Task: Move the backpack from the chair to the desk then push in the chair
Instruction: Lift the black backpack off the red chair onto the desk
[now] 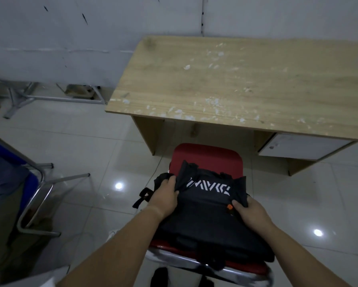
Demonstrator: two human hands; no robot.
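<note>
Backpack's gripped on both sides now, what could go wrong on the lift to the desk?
1. The strap hanging off the backpack on the left hand's side could snag the red chair.
2. The right hand seems to pinch loose fabric only, so that grip may slip.
3. White flakes litter the desk and could stick to the bag.

One black backpack (pixel 207 210) lies on one red chair (pixel 207 156) in the near middle. Two hands grip it: one left hand (pixel 165 195) at its left side and one right hand (pixel 249 212) at its right side. One wooden desk (pixel 236 83) stands at the far right, its top dotted with many small white flecks, too many to count. One second chair (pixel 29 183), blue with a metal frame, stands at the near left.
</note>
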